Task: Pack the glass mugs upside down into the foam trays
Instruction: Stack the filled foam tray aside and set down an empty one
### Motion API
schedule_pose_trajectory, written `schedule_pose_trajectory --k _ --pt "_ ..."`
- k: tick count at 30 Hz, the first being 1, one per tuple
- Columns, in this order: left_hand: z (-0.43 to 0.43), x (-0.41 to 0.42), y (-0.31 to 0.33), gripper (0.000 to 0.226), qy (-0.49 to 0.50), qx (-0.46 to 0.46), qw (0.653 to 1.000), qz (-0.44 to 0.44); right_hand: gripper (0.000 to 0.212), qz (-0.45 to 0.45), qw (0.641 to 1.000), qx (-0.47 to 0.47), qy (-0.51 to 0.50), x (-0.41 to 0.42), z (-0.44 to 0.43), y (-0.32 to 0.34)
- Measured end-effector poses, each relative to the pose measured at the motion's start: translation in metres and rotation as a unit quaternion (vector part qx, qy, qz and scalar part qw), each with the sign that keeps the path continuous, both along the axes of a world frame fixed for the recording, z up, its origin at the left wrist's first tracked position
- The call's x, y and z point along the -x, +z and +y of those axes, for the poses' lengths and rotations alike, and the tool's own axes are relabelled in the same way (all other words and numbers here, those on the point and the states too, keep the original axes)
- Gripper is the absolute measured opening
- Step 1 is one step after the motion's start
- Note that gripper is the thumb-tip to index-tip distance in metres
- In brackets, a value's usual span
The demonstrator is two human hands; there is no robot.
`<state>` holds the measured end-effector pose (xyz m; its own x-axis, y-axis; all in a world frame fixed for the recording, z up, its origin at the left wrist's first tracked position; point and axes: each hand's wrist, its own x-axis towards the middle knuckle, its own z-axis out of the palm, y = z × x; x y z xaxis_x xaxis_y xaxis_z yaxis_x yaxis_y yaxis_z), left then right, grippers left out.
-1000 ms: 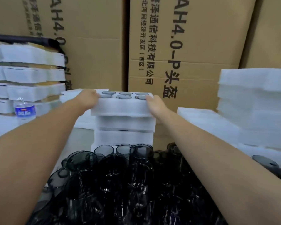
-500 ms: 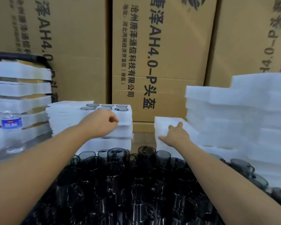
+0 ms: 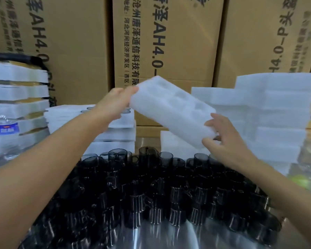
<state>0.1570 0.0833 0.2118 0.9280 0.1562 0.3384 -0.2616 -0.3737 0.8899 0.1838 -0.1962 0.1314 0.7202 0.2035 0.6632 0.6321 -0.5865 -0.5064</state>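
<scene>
Empty foam tray (image 3: 171, 112) in mid-air, tilted, pockets facing up; likely being brought to a spot for loading. Left hand (image 3: 113, 103) pinches its far upper corner. Right hand (image 3: 224, 141) clasps the near lower end, it seems, though motion blur hides the finger detail. Dark glass mugs (image 3: 151, 186) crowd shiny metal table (image 3: 169, 236) below, none in this tray. Packed tray stack (image 3: 115, 135) behind left hand. Spare foam pile (image 3: 276, 108) at right. Water bottle (image 3: 6, 126) far left. Printed cardboard cartons (image 3: 169, 42) wall off the back.

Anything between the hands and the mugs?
Yes: the tray. The left hand and right hand hold it by its ends, tilted in the air, empty; the mugs below are untouched.
</scene>
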Motion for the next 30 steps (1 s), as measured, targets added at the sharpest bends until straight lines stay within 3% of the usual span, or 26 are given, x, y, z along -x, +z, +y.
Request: schedule_pose_trajectory --k 2,4,8,11,13,20,24,30 --pt "-0.013 0.028 0.002 0.039 -0.094 0.043 0.995 0.011 0.050 -0.012 1.000 0.003 0.028 0.046 -0.024 0.001" --pt "-0.026 0.062 -0.008 0.022 -0.139 0.029 0.990 0.000 0.062 -0.028 0.999 0.033 0.021 0.082 -0.047 -0.001" --pt "-0.052 0.118 -0.046 0.013 -0.169 -0.030 0.984 0.045 0.044 -0.026 0.994 0.102 -0.007 0.129 -0.080 -0.019" --pt "-0.065 0.142 -0.095 0.078 -0.164 -0.043 0.978 0.124 0.046 -0.003 0.991 0.130 -0.014 0.154 -0.089 -0.040" --pt "-0.069 0.158 -0.129 0.090 -0.159 -0.055 0.975 0.148 0.055 0.021 0.990 0.138 -0.006 0.170 -0.091 -0.058" --pt "-0.061 0.198 -0.196 0.041 -0.159 -0.017 0.953 0.257 0.066 0.170 0.973 0.155 0.037 0.205 -0.086 -0.125" --pt "-0.059 0.197 -0.203 0.015 -0.123 0.025 0.947 0.296 0.050 0.207 0.968 0.139 0.040 0.202 -0.075 -0.143" --pt "-0.045 0.178 -0.217 0.016 -0.024 0.042 0.947 0.317 0.051 0.243 0.954 0.175 0.031 0.195 -0.055 -0.146"
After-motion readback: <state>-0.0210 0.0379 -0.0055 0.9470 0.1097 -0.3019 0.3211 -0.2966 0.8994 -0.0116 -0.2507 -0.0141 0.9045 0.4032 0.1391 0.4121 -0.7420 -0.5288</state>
